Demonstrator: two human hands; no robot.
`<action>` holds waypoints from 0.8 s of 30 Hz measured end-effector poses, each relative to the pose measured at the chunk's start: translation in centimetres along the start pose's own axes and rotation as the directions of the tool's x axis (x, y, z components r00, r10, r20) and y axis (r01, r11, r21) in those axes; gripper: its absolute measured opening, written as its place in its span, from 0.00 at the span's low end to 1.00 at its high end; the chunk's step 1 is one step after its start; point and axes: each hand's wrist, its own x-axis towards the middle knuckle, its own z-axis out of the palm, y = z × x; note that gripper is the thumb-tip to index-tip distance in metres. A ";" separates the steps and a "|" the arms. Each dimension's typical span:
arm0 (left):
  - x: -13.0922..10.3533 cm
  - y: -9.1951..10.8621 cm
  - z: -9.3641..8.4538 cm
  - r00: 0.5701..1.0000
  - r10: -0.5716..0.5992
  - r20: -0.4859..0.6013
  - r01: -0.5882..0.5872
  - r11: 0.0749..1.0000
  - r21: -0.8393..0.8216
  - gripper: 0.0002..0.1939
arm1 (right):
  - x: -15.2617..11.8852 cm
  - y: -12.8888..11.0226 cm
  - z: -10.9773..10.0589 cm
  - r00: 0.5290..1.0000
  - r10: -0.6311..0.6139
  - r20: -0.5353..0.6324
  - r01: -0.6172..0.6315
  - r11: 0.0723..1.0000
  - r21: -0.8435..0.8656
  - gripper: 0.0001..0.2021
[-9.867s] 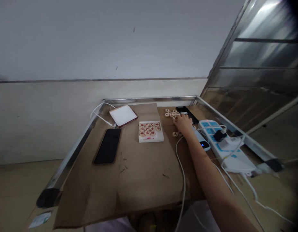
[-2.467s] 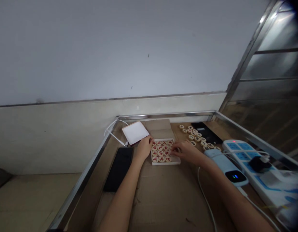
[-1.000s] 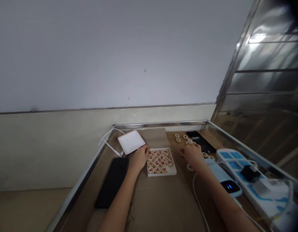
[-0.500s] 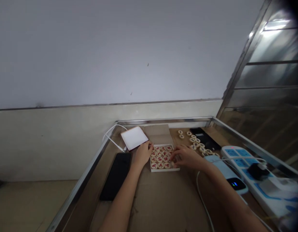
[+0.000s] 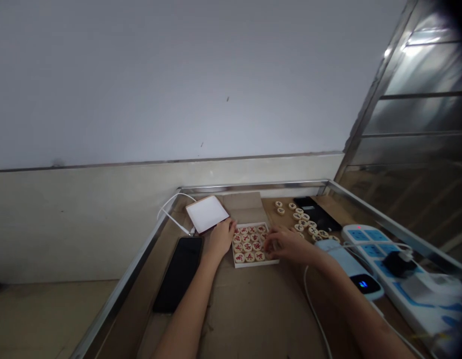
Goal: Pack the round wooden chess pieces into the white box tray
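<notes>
A shallow white box [image 5: 256,264] sits on the brown cardboard, with rows of round wooden xiangqi pieces [image 5: 247,247] lying in it, marked in red. My left hand [image 5: 221,238] is at the box's upper left corner, its fingers closed on the edge. Over the right side of the box, my right hand [image 5: 285,244] has its fingers bent down and drawn together on a piece in the right column. That piece is mostly hidden by the fingers. Beyond my right hand, several dark-marked xiangqi pieces [image 5: 305,217] lie loose on the board.
A white box lid [image 5: 207,214] lies at the back left, above a black phone [image 5: 178,274] and a white cable [image 5: 174,219]. On the right are a dark flat case [image 5: 317,214], a light blue device [image 5: 341,259] and a power strip [image 5: 376,244] with plugs. A metal rim [image 5: 126,279] borders the table.
My right fingers have shifted slightly at the box's right column, covering more of the piece under them. My left hand stays at the corner. The view has moved very slightly.
</notes>
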 end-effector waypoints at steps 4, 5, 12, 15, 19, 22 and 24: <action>0.2 -0.2 0.2 1.000 0.025 -0.010 -0.025 1.000 -0.007 0.15 | -0.3 -0.5 -0.2 1.000 0.019 0.008 -0.019 0.999 -0.039 0.07; 0.2 -0.2 0.3 0.999 0.038 -0.008 -0.038 0.999 -0.015 0.15 | -0.3 -0.5 -0.3 1.000 0.022 0.005 -0.022 0.999 -0.046 0.07; 0.4 -0.8 1.1 0.996 0.093 0.009 -0.092 0.991 -0.101 0.09 | 0.1 0.8 -0.4 0.984 0.049 -0.172 -0.067 0.993 -0.100 0.10; 0.4 -0.8 1.2 0.995 0.099 0.019 -0.097 0.990 -0.104 0.09 | -0.1 2.3 0.0 0.903 0.222 -0.368 -0.328 0.909 -0.256 0.11; 0.5 -1.0 1.3 0.993 0.116 0.012 -0.115 0.989 -0.095 0.10 | -0.9 4.4 0.6 0.831 0.404 -0.383 -0.537 0.763 -0.360 0.09; 0.6 -1.1 1.4 0.991 0.132 0.009 -0.131 0.987 -0.091 0.10 | -1.0 5.4 0.9 0.842 0.433 -0.322 -0.528 0.783 -0.328 0.09; 0.5 -1.1 1.4 0.990 0.142 0.011 -0.140 0.986 -0.090 0.10 | -0.9 5.8 1.1 0.848 0.430 -0.309 -0.514 0.808 -0.288 0.09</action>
